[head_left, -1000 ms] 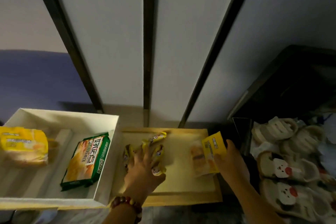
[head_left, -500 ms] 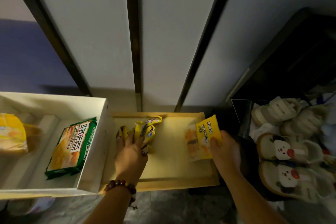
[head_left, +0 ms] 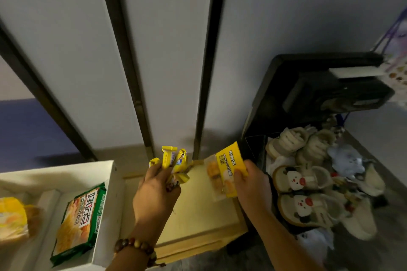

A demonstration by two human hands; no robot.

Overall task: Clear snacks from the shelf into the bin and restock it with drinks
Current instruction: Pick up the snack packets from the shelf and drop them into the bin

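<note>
My left hand (head_left: 155, 196) is closed around several small yellow snack bars (head_left: 174, 163), lifted above the pale wooden shelf (head_left: 198, 218). My right hand (head_left: 253, 182) grips a yellow and clear snack packet (head_left: 226, 170) by its right side, also raised off the shelf. To the left stands the white bin (head_left: 110, 193), holding a green biscuit pack (head_left: 79, 222) and a yellow bread bag (head_left: 13, 218). No drinks are in view.
Grey wall panels with dark vertical strips (head_left: 123, 61) rise behind the shelf. On the right, a dark rack (head_left: 308, 94) stands over a pile of pale slippers and shoes (head_left: 304, 185). Dark floor lies below the shelf's front edge.
Both hands have lifted their snacks up off the shelf surface. My left hand closed around the yellow bars it was reaching over. The camera tilted up slightly.
</note>
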